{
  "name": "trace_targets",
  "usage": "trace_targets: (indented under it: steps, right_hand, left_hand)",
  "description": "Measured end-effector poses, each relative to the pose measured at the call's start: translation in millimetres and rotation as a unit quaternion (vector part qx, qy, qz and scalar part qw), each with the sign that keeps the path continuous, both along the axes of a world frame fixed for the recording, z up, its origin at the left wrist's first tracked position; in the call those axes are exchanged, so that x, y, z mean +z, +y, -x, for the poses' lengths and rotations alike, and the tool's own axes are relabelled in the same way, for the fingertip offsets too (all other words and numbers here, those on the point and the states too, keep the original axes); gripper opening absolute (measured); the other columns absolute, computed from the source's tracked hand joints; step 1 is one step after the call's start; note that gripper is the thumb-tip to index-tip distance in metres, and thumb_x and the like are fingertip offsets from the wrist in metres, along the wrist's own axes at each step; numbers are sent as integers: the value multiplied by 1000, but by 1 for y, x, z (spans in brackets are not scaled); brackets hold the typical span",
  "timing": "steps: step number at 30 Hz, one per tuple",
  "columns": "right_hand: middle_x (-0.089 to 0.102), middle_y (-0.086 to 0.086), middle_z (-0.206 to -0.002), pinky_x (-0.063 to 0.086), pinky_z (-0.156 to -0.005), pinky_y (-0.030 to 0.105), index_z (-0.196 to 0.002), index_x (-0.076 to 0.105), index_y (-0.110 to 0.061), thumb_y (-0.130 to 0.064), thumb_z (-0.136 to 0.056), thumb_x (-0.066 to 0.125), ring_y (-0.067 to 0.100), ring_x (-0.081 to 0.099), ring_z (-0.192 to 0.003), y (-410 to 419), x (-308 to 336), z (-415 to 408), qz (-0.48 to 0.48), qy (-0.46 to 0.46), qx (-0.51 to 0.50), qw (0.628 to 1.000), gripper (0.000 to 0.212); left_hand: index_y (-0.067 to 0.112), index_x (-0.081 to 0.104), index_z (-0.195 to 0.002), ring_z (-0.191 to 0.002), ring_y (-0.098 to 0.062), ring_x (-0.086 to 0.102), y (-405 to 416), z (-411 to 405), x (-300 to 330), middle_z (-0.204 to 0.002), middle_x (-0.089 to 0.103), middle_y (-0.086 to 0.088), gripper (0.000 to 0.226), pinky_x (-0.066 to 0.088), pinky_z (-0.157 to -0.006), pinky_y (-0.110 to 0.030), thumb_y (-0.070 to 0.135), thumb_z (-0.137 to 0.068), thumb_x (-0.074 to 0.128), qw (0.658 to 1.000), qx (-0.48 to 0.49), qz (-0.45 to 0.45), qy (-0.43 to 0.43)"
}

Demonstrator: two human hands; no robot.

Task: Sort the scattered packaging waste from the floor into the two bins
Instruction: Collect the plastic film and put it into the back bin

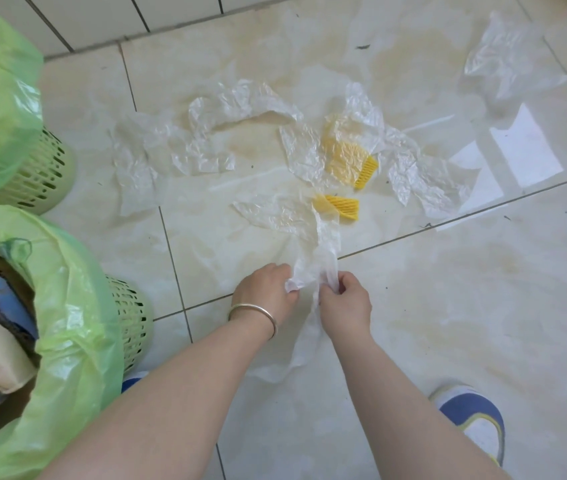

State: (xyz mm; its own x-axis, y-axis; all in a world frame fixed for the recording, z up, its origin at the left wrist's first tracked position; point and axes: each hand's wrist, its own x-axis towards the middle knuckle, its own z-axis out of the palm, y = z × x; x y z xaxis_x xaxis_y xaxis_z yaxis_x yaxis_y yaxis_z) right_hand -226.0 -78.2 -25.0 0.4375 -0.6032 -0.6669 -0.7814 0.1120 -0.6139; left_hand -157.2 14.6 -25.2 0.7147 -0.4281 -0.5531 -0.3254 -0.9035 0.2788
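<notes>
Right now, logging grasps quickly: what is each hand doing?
Left hand: closed on the clear plastic sheet.
Right hand: closed on the same sheet.

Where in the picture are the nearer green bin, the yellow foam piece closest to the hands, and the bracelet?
nearer green bin (pixel 133 327): head view, on its slotted basket wall.
yellow foam piece (pixel 342 206): head view, on its ribbed middle.
bracelet (pixel 257 311): head view, on the band across the left wrist.
</notes>
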Motion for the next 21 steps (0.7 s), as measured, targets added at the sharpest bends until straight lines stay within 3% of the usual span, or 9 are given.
trace_targets:
  steps: [6,10,12,14,16,18,21]
  right_hand:
    - [35,-3,-58,27,-50,24,-59,32,-14,-21,-94,48,15,32,-55,-5,8,-24,34,-29,17,999,39]
    - [36,-2,-61,28,-49,24,-63,32,-13,-20,-92,49,15,33,-56,-8,9,-39,32,-45,32,998,34]
    - [36,-2,-62,28,-49,23,-62,31,-14,-16,-90,48,15,34,-57,-7,8,-46,39,-48,46,997,33]
    - [38,-1,-66,28,-52,25,-60,31,-17,-14,-90,48,19,37,-62,-8,7,-54,67,-50,67,994,34]
    - [49,5,-82,31,-62,27,-67,48,-15,-16,-90,49,25,46,-79,-11,7,-61,123,-36,102,986,23]
    - [54,8,-108,33,-73,29,-95,63,-8,-23,-90,50,28,45,-103,-16,4,-68,195,9,146,970,20]
    - [41,-2,-133,38,-84,37,-116,61,-16,-32,-90,52,26,32,-122,-23,1,-78,276,83,190,939,32]
  left_hand:
    - [21,43,-96,-88,-35,61,-7,-7,8,-94,66,-11,11,40,-65,-33,27,-90,49,995,56,75,28]
    - [24,48,-115,-92,-34,61,-13,-17,7,-98,66,-10,29,46,-74,-34,24,-87,53,977,149,137,72]
    - [21,57,-98,-92,-36,60,-18,-23,9,-95,67,-13,13,47,-75,-34,20,-87,49,969,174,159,72]
    - [19,53,-79,-90,-38,59,-23,-31,9,-91,64,-16,12,48,-74,-36,17,-88,45,969,174,165,55]
    - [12,55,-82,-92,-38,57,-26,-39,5,-96,60,-19,14,46,-74,-37,14,-88,43,974,162,151,44]
    - [5,59,-92,-99,-36,54,-30,-46,-2,-106,54,-18,19,43,-78,-34,15,-90,42,977,156,137,37]
    - [11,63,-101,-122,-29,37,-39,-56,-14,-131,41,-7,24,40,-97,-31,24,-90,46,985,133,113,12]
